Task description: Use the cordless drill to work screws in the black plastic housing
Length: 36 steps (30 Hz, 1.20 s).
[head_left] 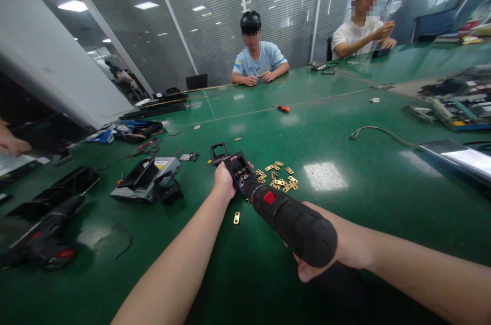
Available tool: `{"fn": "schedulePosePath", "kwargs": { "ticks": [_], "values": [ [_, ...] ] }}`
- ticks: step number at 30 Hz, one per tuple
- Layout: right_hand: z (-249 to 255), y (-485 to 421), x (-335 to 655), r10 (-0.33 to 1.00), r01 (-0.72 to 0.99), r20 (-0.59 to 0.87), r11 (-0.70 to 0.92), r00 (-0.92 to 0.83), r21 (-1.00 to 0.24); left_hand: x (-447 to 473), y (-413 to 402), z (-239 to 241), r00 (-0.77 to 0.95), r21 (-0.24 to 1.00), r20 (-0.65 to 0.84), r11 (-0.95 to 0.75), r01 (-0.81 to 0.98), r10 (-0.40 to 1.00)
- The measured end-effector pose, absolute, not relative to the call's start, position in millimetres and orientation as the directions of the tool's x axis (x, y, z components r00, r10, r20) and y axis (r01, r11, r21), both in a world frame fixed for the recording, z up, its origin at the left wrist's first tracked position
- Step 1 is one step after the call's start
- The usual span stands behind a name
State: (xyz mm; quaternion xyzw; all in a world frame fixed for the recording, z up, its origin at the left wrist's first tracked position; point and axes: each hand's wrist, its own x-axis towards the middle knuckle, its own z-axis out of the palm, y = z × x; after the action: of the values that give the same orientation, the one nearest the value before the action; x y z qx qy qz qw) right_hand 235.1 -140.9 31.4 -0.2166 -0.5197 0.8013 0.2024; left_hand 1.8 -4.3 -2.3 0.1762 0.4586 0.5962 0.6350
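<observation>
My left hand (225,180) grips a black rectangular housing (238,165) with small brass-coloured parts inside. In my right hand (312,263) is a black cordless drill (287,216) with a red switch on top. Its front end points into or against the housing; the tip is hidden. Several flat brass plates with holes (282,182) lie in a loose pile just right of the housing. A single brass plate (237,217) rests nearer to me. Behind my left hand stands a small black frame (219,152).
To the left are a grey metal box with black plastic parts (146,179) and a second power drill (46,238). An orange-handled screwdriver (283,108) lies farther back. Circuit boards (456,105) are piled at right. Two people (260,62) sit across the green table (337,146).
</observation>
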Motion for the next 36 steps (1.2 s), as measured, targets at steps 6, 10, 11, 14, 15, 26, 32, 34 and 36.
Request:
{"fn": "schedulePosePath", "kwargs": {
  "ticks": [6,10,11,14,15,26,32,34,36],
  "values": [
    [33.0,-143.2,231.5,0.555,-0.083,-0.182,-0.419,-0.811,-0.904,0.6,-4.7,-4.1,-0.123,0.8,-0.357,0.236,-0.552,0.926],
    [26.1,-142.0,231.9,0.541,-0.092,-0.17,-0.424,-0.824,-0.901,-0.5,-4.8,-4.7,-0.124,0.801,-0.357,0.235,-0.551,0.926],
    [23.7,-141.6,232.6,0.538,-0.099,-0.164,-0.426,-0.827,-0.9,-0.6,-4.7,-4.8,-0.128,0.797,-0.36,0.234,-0.556,0.924],
    [16.3,-140.7,234.9,0.559,-0.132,-0.149,-0.43,-0.816,-0.893,-0.6,-3.8,-5.1,-0.127,0.794,-0.364,0.236,-0.56,0.923],
    [14.7,-140.6,235.3,0.567,-0.144,-0.143,-0.431,-0.812,-0.891,-0.5,-3.5,-5.3,-0.126,0.793,-0.364,0.237,-0.561,0.923],
    [29.1,-141.7,235.3,0.585,-0.109,-0.145,-0.376,-0.798,-0.92,2.2,-4.7,-0.7,-0.124,0.786,-0.374,0.243,-0.569,0.919],
    [16.6,-138.6,234.8,0.592,-0.142,-0.159,-0.429,-0.79,-0.892,1.4,-3.3,-1.2,-0.132,0.809,-0.35,0.228,-0.541,0.927],
    [18.3,-138.4,232.8,0.565,-0.118,-0.165,-0.43,-0.809,-0.895,1.3,-3.4,-0.9,-0.143,0.807,-0.355,0.226,-0.546,0.924],
    [20.4,-138.6,231.3,0.553,-0.104,-0.167,-0.424,-0.816,-0.899,1.4,-3.8,0.0,-0.149,0.799,-0.365,0.227,-0.557,0.919]
  ]
}}
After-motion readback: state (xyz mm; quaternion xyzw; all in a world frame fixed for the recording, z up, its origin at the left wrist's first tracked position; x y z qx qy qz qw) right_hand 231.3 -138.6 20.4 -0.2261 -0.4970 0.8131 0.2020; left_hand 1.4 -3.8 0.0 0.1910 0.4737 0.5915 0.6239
